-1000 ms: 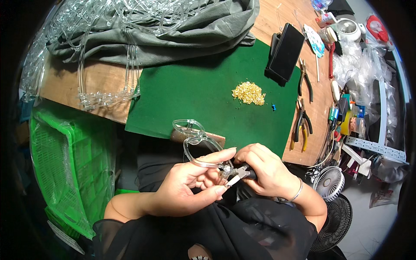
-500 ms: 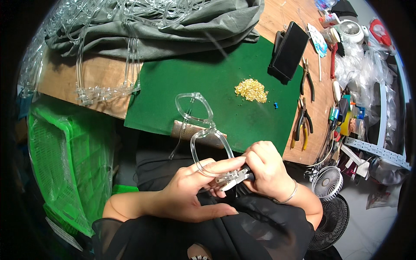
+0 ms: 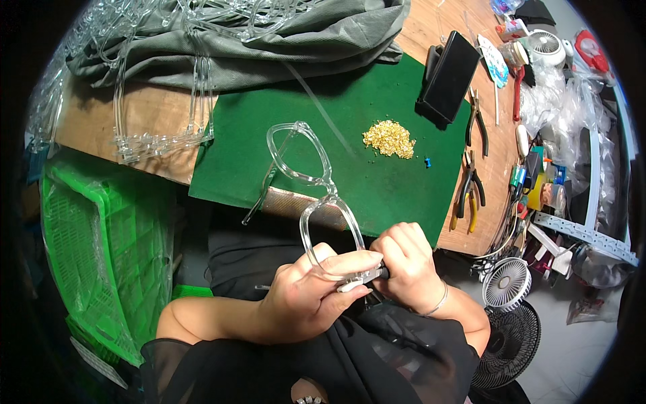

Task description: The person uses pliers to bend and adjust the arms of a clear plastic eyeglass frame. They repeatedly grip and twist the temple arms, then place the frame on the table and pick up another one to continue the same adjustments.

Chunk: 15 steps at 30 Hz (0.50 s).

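A clear plastic eyeglass frame (image 3: pixel 330 191) without lenses stretches up and away from my lap over the green mat's front edge. My left hand (image 3: pixel 299 293) is closed on its near end, thumb and index finger pinching the corner by the hinge. One temple arm (image 3: pixel 268 185) hangs out from the far end. My right hand (image 3: pixel 407 266) is wrapped round the black handles of a pair of pliers. Their metal jaws (image 3: pixel 371 275) meet the frame's near corner beside my left fingertips; the exact contact is hidden.
On the green mat (image 3: pixel 235 148) lie a heap of small gold-coloured parts (image 3: pixel 389 139), a blue pin (image 3: pixel 427 162) and a black phone (image 3: pixel 449 79). More pliers (image 3: pixel 469 192) rest to the right. Clear frames (image 3: pixel 165 143) and grey cloth (image 3: pixel 256 64) fill the far left, green baskets (image 3: pixel 111 256) below.
My left thumb has come up and closed on the frame's near corner. The frame has tilted, its far end and hanging temple arm shifting left. My right hand has moved slightly left with the pliers.
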Tool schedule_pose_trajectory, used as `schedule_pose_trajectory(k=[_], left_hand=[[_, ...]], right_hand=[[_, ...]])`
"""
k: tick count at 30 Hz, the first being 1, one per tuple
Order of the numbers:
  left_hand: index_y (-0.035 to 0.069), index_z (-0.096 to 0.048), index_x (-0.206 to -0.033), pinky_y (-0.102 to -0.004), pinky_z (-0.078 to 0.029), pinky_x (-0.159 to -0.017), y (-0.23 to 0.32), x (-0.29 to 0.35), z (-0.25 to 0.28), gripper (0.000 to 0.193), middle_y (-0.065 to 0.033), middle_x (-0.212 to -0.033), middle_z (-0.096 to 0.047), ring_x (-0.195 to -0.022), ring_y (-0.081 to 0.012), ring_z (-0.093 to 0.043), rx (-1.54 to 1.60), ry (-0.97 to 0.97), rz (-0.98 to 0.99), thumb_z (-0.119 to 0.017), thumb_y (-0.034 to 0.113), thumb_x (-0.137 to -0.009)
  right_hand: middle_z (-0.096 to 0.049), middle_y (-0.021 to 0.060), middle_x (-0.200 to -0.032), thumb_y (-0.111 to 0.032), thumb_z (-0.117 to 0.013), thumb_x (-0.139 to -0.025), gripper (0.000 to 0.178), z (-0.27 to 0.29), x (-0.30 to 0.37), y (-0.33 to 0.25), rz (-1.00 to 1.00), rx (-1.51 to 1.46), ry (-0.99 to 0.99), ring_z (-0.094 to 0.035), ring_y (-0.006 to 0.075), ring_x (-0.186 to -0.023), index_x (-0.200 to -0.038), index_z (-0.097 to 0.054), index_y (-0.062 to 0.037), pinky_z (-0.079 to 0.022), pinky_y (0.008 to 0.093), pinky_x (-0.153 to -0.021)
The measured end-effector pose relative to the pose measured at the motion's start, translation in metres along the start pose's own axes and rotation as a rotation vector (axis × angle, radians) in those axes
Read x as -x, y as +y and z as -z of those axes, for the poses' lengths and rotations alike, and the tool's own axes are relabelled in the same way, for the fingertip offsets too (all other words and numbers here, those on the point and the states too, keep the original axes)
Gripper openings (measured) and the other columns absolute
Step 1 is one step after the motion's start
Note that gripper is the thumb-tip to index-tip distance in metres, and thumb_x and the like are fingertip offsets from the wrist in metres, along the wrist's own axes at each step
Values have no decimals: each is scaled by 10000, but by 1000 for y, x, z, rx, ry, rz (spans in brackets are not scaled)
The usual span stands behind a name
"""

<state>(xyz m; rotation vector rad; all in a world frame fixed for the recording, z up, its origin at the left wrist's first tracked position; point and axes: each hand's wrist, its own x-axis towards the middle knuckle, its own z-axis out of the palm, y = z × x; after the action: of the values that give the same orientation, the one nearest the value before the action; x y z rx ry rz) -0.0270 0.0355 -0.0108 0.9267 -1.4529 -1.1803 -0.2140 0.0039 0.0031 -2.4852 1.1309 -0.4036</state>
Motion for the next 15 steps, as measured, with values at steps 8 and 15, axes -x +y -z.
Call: schedule_pose_trajectory(k=[8,15], left_hand=[[62,-497,-1260,-193,-368,-483,6,3,2,687,12,-765,-453,-537,-37,-388,319,-71,262,-809,54,-648],[32,-495,-1256,-174,-359,-484,7,4,1,647,-8,-860,-515,-561,-17,-385,393,-47,320,-797,63,-685]], right_hand=[[-513,120,-882,-111,-698,-532,442,10,-15,6,73,-39,-2,-536,303,-849,-937,-546,-23,-439,441,-823],[-516,123,-864,-122,-701,-543,425,10,-17,7,84,-75,1,-542,303,-826,-924,-539,-25,-443,421,-793]])
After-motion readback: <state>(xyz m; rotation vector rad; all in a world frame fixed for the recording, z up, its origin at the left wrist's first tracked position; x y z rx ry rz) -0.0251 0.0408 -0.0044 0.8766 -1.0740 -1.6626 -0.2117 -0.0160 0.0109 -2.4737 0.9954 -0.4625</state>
